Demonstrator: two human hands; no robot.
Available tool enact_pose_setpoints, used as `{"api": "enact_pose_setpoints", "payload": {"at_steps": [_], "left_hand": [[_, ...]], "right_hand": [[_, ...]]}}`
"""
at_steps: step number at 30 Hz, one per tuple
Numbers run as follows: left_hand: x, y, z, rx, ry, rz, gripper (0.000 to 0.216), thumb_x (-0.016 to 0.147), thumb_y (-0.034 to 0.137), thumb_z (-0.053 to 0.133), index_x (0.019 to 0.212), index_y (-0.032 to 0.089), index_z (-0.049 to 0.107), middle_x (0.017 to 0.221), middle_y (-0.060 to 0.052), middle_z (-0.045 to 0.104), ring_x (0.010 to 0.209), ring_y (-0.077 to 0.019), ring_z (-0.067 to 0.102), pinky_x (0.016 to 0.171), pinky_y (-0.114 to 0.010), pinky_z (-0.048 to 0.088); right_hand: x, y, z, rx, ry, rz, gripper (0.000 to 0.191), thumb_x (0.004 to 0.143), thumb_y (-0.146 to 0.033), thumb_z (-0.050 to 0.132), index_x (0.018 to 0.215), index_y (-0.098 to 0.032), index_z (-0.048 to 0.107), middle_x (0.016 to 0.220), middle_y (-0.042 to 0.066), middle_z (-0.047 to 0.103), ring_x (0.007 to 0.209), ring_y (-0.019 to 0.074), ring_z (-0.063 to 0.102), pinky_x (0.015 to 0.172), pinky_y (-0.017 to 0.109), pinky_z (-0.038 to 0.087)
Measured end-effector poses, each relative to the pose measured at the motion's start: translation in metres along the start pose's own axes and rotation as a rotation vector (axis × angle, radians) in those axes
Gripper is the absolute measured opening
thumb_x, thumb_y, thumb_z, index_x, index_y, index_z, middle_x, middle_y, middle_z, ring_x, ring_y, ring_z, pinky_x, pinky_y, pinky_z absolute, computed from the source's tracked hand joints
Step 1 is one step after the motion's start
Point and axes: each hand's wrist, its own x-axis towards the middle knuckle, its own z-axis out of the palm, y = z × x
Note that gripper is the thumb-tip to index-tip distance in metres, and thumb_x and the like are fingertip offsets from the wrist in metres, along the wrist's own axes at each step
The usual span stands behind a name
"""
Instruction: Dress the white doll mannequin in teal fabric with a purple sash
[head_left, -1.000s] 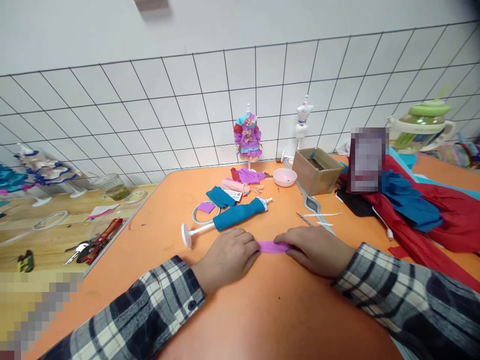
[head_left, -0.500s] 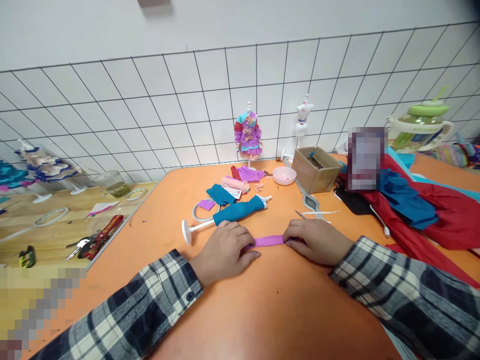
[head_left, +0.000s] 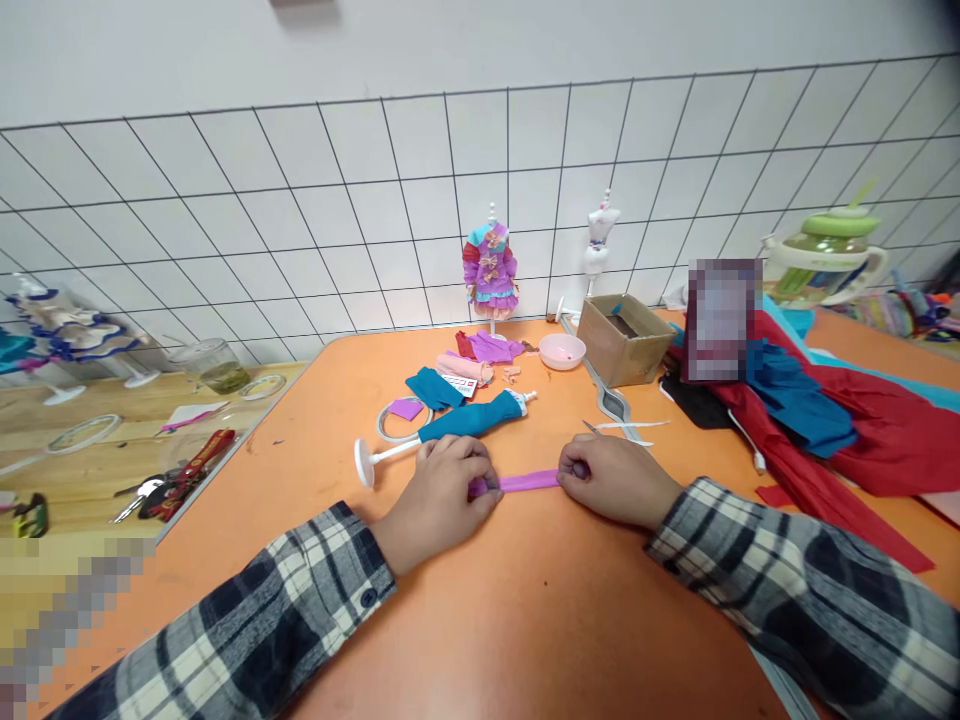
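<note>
A narrow strip of purple fabric (head_left: pixel 529 481) lies flat on the orange table (head_left: pixel 540 610), stretched between both hands. My left hand (head_left: pixel 439 494) pinches its left end with curled fingers. My right hand (head_left: pixel 615 478) pinches the right end. Both wrists rest on the table in plaid sleeves. Just behind my left hand lies a small mannequin stand on its side, wrapped in teal cloth (head_left: pixel 469 418), its white round base (head_left: pixel 363 464) to the left.
Farther back are small fabric pieces (head_left: pixel 450 375), a pink bowl (head_left: pixel 563 351), a cardboard box (head_left: pixel 626 338), scissors (head_left: pixel 611 400), a dressed doll mannequin (head_left: pixel 489 268) and a bare white one (head_left: pixel 598 240). Red and teal cloth (head_left: pixel 832 420) is piled at right. A wooden table (head_left: pixel 90 450) stands left.
Both hands have slid apart and slightly away from me, and more of the purple strip shows between them. Their fingers have curled from lying flat into pinching its ends.
</note>
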Motion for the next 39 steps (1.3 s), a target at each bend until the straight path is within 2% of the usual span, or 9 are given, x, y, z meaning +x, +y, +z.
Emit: {"api": "enact_pose_setpoints", "payload": {"at_steps": [2, 4, 7, 10, 16, 22, 25, 34, 39], "left_hand": [[-0.002, 0.001, -0.001, -0.007, 0.009, -0.01, 0.008, 0.082, 0.025, 0.06, 0.087, 0.022, 0.066, 0.106, -0.004, 0.064, 0.102, -0.0252, 0.053, 0.087, -0.043, 0.039], [-0.007, 0.009, 0.0, 0.02, 0.024, 0.076, 0.027, 0.082, 0.029, 0.061, 0.107, 0.021, 0.063, 0.12, -0.009, 0.061, 0.113, -0.0285, 0.05, 0.096, -0.047, 0.038], [-0.017, 0.028, 0.004, 0.081, -0.063, 0.315, 0.072, 0.084, 0.044, 0.061, 0.146, 0.017, 0.037, 0.15, -0.015, 0.041, 0.136, -0.0337, 0.035, 0.111, -0.051, 0.027], [-0.022, 0.045, 0.012, 0.082, -0.223, 0.348, 0.089, 0.088, 0.055, 0.054, 0.154, 0.009, 0.016, 0.16, -0.018, 0.021, 0.147, -0.0315, 0.02, 0.117, -0.047, 0.024], [-0.019, 0.047, 0.013, 0.03, -0.395, 0.174, 0.084, 0.091, 0.061, 0.043, 0.152, 0.006, 0.022, 0.159, -0.021, 0.022, 0.146, -0.0337, 0.023, 0.118, -0.05, 0.026], [-0.02, 0.042, 0.009, 0.003, -0.337, 0.194, 0.08, 0.092, 0.064, 0.039, 0.151, 0.011, 0.029, 0.157, -0.018, 0.029, 0.145, -0.0316, 0.027, 0.12, -0.053, 0.019], [-0.02, 0.038, 0.009, -0.012, -0.302, 0.237, 0.078, 0.092, 0.066, 0.037, 0.15, 0.014, 0.03, 0.156, -0.017, 0.034, 0.144, -0.0308, 0.03, 0.12, -0.057, 0.013], [-0.018, 0.038, 0.004, 0.003, -0.349, 0.226, 0.077, 0.093, 0.063, 0.037, 0.152, 0.015, 0.026, 0.156, -0.016, 0.032, 0.144, -0.0318, 0.03, 0.119, -0.061, 0.008], [-0.018, 0.038, 0.004, 0.009, -0.363, 0.221, 0.077, 0.094, 0.062, 0.037, 0.152, 0.015, 0.026, 0.157, -0.015, 0.031, 0.145, -0.0307, 0.029, 0.119, -0.06, 0.007]], "right_hand": [[0.002, -0.003, -0.001, -0.028, -0.018, 0.012, 0.014, 0.079, -0.026, 0.052, 0.072, -0.023, 0.065, 0.078, -0.001, 0.068, 0.07, 0.0152, 0.056, 0.056, 0.026, 0.026], [0.004, -0.004, -0.002, -0.034, -0.039, 0.008, 0.016, 0.079, -0.026, 0.051, 0.072, -0.023, 0.065, 0.078, -0.001, 0.069, 0.069, 0.0155, 0.056, 0.056, 0.027, 0.025], [0.007, -0.004, -0.003, -0.013, -0.066, -0.008, 0.016, 0.078, -0.028, 0.052, 0.074, -0.023, 0.067, 0.078, 0.0, 0.07, 0.069, 0.0157, 0.056, 0.056, 0.027, 0.026], [0.007, -0.002, -0.005, 0.01, -0.086, -0.001, 0.016, 0.078, -0.03, 0.054, 0.076, -0.023, 0.068, 0.078, 0.0, 0.07, 0.07, 0.0156, 0.057, 0.056, 0.027, 0.027], [0.006, -0.002, -0.004, 0.014, -0.073, -0.029, 0.016, 0.079, -0.028, 0.053, 0.074, -0.023, 0.067, 0.079, -0.001, 0.07, 0.069, 0.0143, 0.057, 0.057, 0.026, 0.027], [0.002, 0.013, -0.014, 0.03, -0.117, -0.094, 0.015, 0.079, -0.035, 0.058, 0.081, -0.025, 0.068, 0.077, -0.001, 0.069, 0.072, 0.0156, 0.057, 0.059, 0.026, 0.03], [-0.001, 0.022, -0.021, 0.028, -0.148, -0.107, 0.014, 0.078, -0.032, 0.06, 0.084, -0.025, 0.07, 0.081, 0.0, 0.069, 0.074, 0.0159, 0.058, 0.06, 0.026, 0.032], [-0.007, 0.025, -0.028, -0.137, -0.106, -0.074, 0.017, 0.078, -0.024, 0.053, 0.079, -0.025, 0.07, 0.082, 0.001, 0.071, 0.075, 0.0179, 0.059, 0.059, 0.027, 0.029], [-0.005, 0.031, -0.029, -0.126, -0.129, -0.097, 0.017, 0.078, -0.023, 0.052, 0.08, -0.022, 0.07, 0.085, 0.004, 0.071, 0.078, 0.0184, 0.061, 0.061, 0.027, 0.032]]}}
